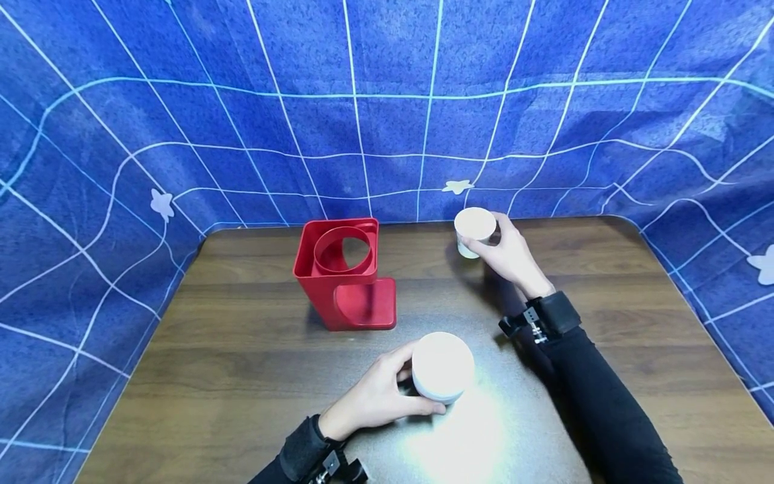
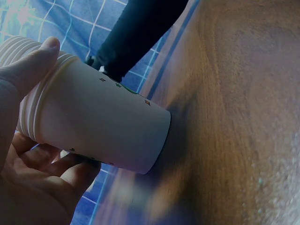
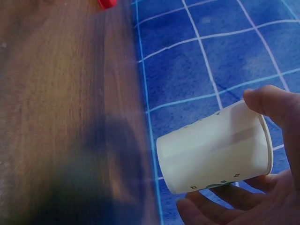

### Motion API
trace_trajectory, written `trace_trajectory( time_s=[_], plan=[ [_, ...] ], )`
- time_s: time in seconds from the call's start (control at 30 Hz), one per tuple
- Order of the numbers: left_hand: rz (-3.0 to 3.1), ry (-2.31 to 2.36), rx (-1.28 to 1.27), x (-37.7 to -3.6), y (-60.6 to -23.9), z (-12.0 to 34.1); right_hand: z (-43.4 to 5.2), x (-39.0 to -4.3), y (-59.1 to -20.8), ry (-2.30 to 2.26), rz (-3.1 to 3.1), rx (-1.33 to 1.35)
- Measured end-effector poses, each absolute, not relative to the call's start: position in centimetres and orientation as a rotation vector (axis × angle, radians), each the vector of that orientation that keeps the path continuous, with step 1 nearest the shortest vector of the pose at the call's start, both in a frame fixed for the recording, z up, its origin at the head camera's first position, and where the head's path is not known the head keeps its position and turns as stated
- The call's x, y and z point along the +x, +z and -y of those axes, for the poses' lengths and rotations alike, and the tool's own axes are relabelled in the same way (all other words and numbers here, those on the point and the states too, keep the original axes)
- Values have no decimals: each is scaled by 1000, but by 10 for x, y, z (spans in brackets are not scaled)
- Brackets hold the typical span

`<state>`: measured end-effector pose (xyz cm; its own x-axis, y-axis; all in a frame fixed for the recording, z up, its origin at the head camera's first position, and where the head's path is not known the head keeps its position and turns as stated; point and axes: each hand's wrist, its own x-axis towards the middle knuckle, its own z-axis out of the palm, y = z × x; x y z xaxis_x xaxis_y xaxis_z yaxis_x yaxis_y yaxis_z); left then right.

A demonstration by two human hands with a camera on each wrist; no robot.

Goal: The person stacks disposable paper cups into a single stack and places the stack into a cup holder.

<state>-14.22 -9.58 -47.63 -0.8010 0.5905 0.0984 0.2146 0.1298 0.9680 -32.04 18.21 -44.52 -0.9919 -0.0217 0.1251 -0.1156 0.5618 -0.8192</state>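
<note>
A stack of white paper cups (image 1: 443,366) is seen in the lower middle of the head view, gripped by the left hand (image 1: 377,396), whose fingers and thumb are curled round its side. In the left wrist view the same stack (image 2: 93,126) fills the left half of the frame, its ribbed rims lying under the thumb (image 2: 33,61) at the upper left, while its base is set against the brown wooden table (image 2: 234,117). A single white paper cup (image 1: 474,230) is found just right of the centre of the head view, near the far table edge, and is held by the right hand (image 1: 512,259), with the thumb and fingers wrapped about its wall. In the right wrist view this cup (image 3: 215,150) is shown at the lower right, clear of the table, with the blue gridded cloth (image 3: 211,70) behind it. A red plastic cup holder (image 1: 346,272) is placed left of centre in the head view, standing upright on the table (image 1: 605,302), well apart from both hands. Black sleeves and wrist straps are worn on both arms.
</note>
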Motion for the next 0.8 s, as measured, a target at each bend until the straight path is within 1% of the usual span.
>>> trace_trajectory(
  time_s=[0.47,0.8],
  plan=[
    [-2088,1729,802,-143,-477,94,-203,-268,-426,1441,2728,252],
    [-2125,1701,804,-142,-477,96,-210,-239,-408,1410,2676,329]
  ],
)
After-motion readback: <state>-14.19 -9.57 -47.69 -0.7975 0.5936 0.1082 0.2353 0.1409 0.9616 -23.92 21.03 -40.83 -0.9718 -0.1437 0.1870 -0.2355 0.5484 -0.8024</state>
